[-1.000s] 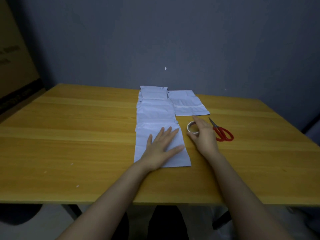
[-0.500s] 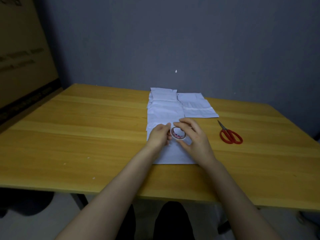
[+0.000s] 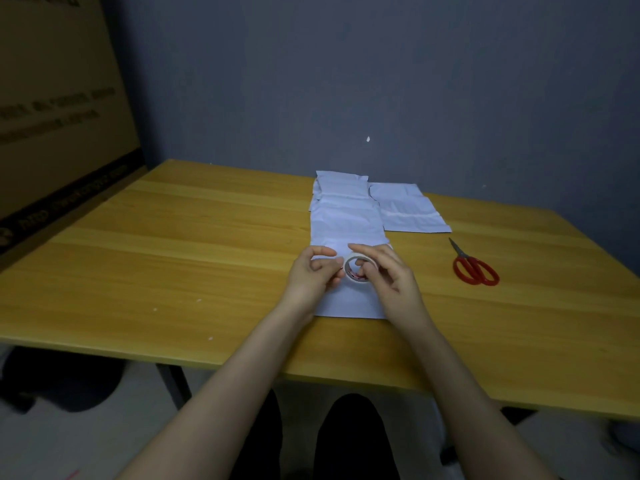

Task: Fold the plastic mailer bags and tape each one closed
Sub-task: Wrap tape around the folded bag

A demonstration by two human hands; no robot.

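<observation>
Pinching tape roll — left hand and right hand fingers — above mailer bag

A plain packing spot: wooden table with mailer bags, grey wall, large cardboard carton at left.

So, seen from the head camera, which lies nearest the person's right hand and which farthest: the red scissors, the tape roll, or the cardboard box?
1. tape roll: gripped by the right hand itself, over the nearest bag.
2. red scissors: lying on the table, off to that hand's right.
3. cardboard box: far to the left, beyond the table's edge.
</observation>
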